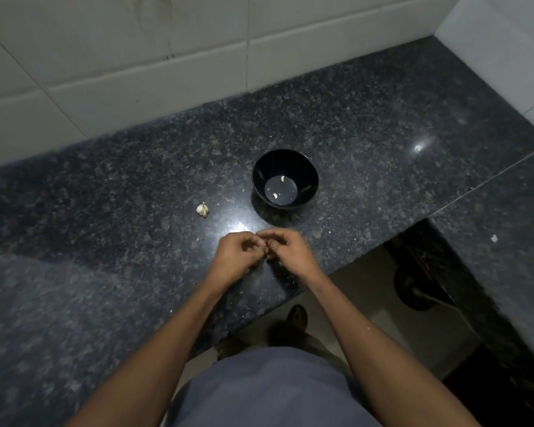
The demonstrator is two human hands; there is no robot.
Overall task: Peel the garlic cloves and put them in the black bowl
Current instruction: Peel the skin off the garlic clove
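Two peeled cloves (282, 179) are lying inside the black bowl (309, 167); nearer than it, we are pressing curled left hand (238, 257) and right hand (290, 252) fingers together, contents hidden.

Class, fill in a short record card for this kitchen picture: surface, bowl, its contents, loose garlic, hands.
surface: dark speckled granite counter
bowl: round black bowl, upright
contents: two pale peeled garlic cloves
loose garlic: small white garlic bulb, left of bowl
hands: left hand and right hand together, fingers curled; what they hold is hidden

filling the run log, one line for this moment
left hand + right hand: fingertips together, clove hidden | black bowl: two cloves | garlic bulb: on counter
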